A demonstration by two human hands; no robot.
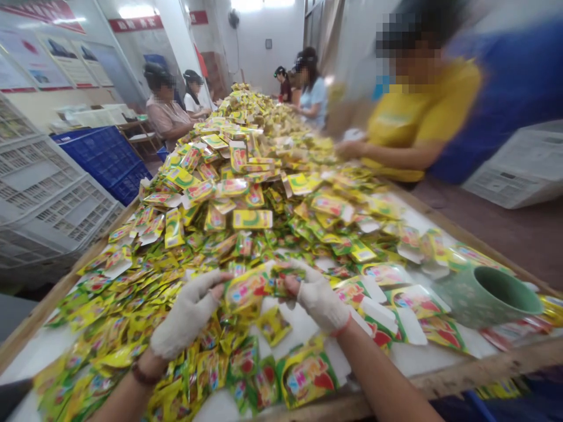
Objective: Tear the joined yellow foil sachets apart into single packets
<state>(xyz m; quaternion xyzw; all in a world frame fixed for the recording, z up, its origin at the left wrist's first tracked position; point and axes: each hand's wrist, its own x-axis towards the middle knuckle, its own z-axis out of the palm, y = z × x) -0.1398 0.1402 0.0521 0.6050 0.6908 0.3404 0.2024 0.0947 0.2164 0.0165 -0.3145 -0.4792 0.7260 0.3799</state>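
Observation:
My left hand (190, 313), in a pale fingerless-tipped glove, grips a small yellow and green printed box (246, 291) by its left side. At the box's right end, my right hand (320, 296), gloved the same way, pinches a small green and red candy packet (285, 280). Whether the packet is partly inside the box I cannot tell. Below the hands lie a loose yellow packet (273, 325) and a flat box with an open white flap (307, 375). More loose packets (109, 334) are heaped under and left of my left hand.
A long pile of boxes (253, 220) runs down the wooden-edged table (497, 369). On the right stands a green cup (488, 296). A person in yellow (413, 123) works at the right side; several others sit farther back. White crates (48, 187) and a blue crate (105, 158) stand left.

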